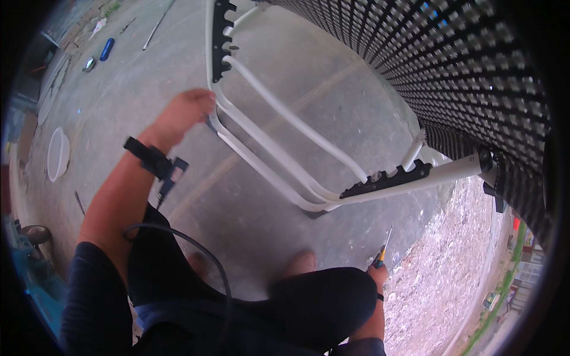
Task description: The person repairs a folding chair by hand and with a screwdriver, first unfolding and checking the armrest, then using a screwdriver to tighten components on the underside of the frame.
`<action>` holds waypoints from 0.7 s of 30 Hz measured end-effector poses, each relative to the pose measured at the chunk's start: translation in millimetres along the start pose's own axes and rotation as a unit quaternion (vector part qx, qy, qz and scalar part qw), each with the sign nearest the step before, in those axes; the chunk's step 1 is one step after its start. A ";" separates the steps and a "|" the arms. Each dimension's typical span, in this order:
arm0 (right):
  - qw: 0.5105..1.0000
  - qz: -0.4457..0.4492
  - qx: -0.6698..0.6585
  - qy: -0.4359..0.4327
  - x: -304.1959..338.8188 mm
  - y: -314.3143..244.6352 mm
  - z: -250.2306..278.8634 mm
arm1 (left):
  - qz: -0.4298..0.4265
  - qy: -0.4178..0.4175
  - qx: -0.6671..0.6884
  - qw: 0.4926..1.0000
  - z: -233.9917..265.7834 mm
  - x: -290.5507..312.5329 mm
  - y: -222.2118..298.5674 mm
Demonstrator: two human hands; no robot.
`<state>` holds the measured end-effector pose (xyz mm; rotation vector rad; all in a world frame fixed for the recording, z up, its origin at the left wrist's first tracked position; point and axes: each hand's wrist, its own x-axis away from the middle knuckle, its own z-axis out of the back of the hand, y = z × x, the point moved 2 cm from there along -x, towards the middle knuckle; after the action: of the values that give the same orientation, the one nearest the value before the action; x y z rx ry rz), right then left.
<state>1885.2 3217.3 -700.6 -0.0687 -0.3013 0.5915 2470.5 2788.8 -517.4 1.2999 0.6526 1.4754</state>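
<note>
A lounge chair's white tubular frame (285, 160) slants across the floor in front of me. Toothed black brackets (389, 180) are fixed along its tubes, and its dark woven mesh (451, 65) fills the upper right. My left hand (183, 114) is at the frame's left bend, its fingers curled together against the white tube; the fingertips are partly hidden. Down at the lower right, beside my knee, my right hand (377, 274) is closed around the yellow and black handle of a screwdriver (380, 256), whose thin shaft points up and away.
A white basin (58, 155) stands at the left. Toward the far left lie a blue cylinder (107, 49), a small shiny round container (89, 64) and a thin rod (158, 26). Rough pale gravel (442, 261) borders the concrete at right. A cable (205, 252) loops by my left arm.
</note>
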 end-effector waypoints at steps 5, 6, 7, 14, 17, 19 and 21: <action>0.959 0.074 -0.139 -0.235 38.1 -74.9 120.2 | -0.072 -0.206 -0.117 0.969 -60.9 39.1 -29.8; 0.941 0.059 -0.166 -0.289 46.2 -93.6 146.2 | -0.128 -0.252 -0.164 0.945 -75.3 51.7 -34.1; 0.928 0.085 -0.169 -0.322 52.6 -113.8 167.3 | -0.168 -0.322 -0.199 0.910 -85.6 64.2 -32.6; 0.871 0.269 -0.127 -0.392 118.2 -298.0 275.4 | -0.133 -0.561 -0.115 0.809 -128.0 144.9 -24.4; 0.859 0.298 -0.168 -0.379 153.5 -364.8 274.5 | -0.159 -0.544 -0.014 0.824 -118.3 154.0 -7.8; 0.857 0.314 -0.180 -0.367 176.7 -400.8 260.9 | -0.147 -0.524 0.027 0.839 -113.5 157.7 -1.0; 0.836 0.294 -0.288 -0.362 194.6 -429.5 238.3 | -0.120 -0.370 0.275 0.879 -115.0 154.8 -5.9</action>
<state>2198.6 2964.6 -358.5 -0.5447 -1.2298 1.1173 2380.4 2957.8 -494.1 1.9796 0.6927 0.4975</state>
